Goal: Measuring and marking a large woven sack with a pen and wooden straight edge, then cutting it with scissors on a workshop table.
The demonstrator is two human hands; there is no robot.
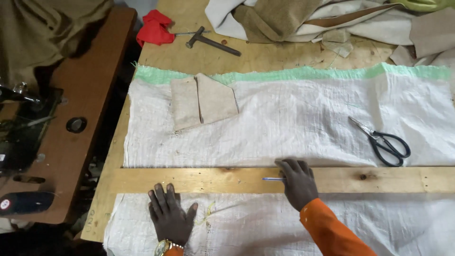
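Hands at work: our left hand (170,214) lies flat, fingers spread, on white cloth (294,123); our right hand (297,182) seemingly pinches a pen (272,178) on the plank (199,180).

We see a pale wooden counter (265,57) filling most of the frame, and across its middle and lower part lies a white woven sheet (294,128) with a green upper edge. At the upper left of the counter lie a red cloth (154,27) and a hammer (211,41), and along the top edge a heap of beige and cream fabric (303,19) rests on it.
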